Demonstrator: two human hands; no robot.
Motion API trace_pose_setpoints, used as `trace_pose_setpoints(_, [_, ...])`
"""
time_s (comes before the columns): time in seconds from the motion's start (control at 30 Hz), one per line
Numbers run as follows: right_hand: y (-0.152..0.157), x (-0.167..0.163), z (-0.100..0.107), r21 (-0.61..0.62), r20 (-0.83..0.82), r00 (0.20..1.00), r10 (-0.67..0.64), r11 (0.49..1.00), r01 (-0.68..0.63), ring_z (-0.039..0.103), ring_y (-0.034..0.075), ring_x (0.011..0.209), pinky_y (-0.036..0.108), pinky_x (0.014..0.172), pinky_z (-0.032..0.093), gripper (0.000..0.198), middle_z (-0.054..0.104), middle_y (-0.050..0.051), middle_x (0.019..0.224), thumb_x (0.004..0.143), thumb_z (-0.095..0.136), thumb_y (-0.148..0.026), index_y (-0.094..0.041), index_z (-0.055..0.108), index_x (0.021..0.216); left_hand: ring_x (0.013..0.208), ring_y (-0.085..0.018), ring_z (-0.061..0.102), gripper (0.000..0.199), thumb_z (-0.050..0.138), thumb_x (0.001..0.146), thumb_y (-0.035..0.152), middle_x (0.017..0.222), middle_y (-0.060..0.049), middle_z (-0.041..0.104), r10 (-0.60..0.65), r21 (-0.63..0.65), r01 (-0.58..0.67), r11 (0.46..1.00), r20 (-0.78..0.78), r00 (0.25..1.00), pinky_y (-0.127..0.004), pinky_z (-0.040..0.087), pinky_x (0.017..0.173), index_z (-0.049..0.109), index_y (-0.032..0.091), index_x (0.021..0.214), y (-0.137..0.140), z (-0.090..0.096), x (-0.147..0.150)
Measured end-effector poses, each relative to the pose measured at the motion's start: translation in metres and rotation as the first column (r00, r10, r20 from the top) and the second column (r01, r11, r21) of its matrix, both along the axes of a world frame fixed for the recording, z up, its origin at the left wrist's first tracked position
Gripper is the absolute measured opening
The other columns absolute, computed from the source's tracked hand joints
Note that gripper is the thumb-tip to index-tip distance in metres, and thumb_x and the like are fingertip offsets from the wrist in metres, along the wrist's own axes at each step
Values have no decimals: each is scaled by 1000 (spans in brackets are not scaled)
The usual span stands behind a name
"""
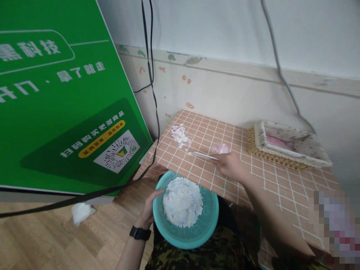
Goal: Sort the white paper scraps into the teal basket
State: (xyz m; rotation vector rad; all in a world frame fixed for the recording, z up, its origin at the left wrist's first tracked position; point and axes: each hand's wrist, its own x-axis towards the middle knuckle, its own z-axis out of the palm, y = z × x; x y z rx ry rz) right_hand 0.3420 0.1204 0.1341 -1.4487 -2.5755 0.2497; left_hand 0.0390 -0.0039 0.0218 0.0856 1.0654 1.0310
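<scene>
White strip (203,155) points left, long axis nearly crosswise, tip near paper scraps (180,135).

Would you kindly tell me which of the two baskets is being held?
The round turquoise basket: the left hand grips its rim. The rectangular, cloth-lined wicker basket stands on the brown gridded tabletop, untouched.

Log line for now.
left hand: holds round turquoise plastic basket, white scraps inside | right hand: holds slim whitish strip at brown gridded tabletop

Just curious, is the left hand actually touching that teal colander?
Touching. The head view shows the left hand against the side of the teal colander, thumb at the rim.
</scene>
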Motion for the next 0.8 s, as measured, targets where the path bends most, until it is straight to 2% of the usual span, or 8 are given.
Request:
trace_pose_setpoints(0.1, [4, -8, 5, 23, 32, 999, 23, 999, -24, 59, 17, 70, 26, 64, 34, 27, 69, 7, 78, 88, 43, -22, -19, 69, 95, 54, -20, 64, 12, 69, 68, 23, 59, -6, 73, -4, 10, 4, 1000, 12, 1000, -30, 50, 60, 74, 12, 69, 0, 1, 0])
trace_pose_setpoints(0.23, [5, -21, 5, -28, 129, 990, 52, 998, -49, 59, 18, 72, 27, 64, 34, 30, 69, 9, 80, 87, 43, -22, -17, 68, 101, 59, -21, 66, 15, 68, 70, 25, 66, -8, 75, -18, 18, 18, 1000, 29, 999, -31, 51, 65, 74, 11, 73, 0, -3, 0])
trace_pose_setpoints(0.37, [11, -21, 4, 1, 186, 982, 27, 1000, -28, 59, 19, 73, 27, 65, 33, 28, 69, 10, 80, 87, 42, -21, -16, 68, 95, 59, -20, 66, 14, 69, 69, 24, 66, -8, 75, -9, 23, 9, 1000, 28, 1000, -31, 51, 64, 74, 11, 70, -1, -6, -1])
trace_pose_setpoints(0.53, [22, -16, 6, 59, 146, 989, -30, 998, 22, 60, 19, 76, 28, 69, 34, 27, 69, 9, 77, 87, 41, -23, -18, 67, 88, 58, -21, 66, 14, 69, 69, 23, 64, -8, 75, -14, 3, 14, 1000, 30, 999, -31, 51, 64, 74, 11, 70, -1, -4, -1])
trace_pose_setpoints(0.8, [34, -37, 14, 48, 221, 975, 3, 999, -13, 60, 18, 68, 27, 58, 31, 28, 70, 8, 79, 87, 43, -26, -20, 67, 99, 58, -20, 66, 14, 69, 69, 23, 65, -8, 75, 1, 18, -1, 1000, 16, 1000, -31, 50, 64, 74, 10, 71, -2, -1, 0])
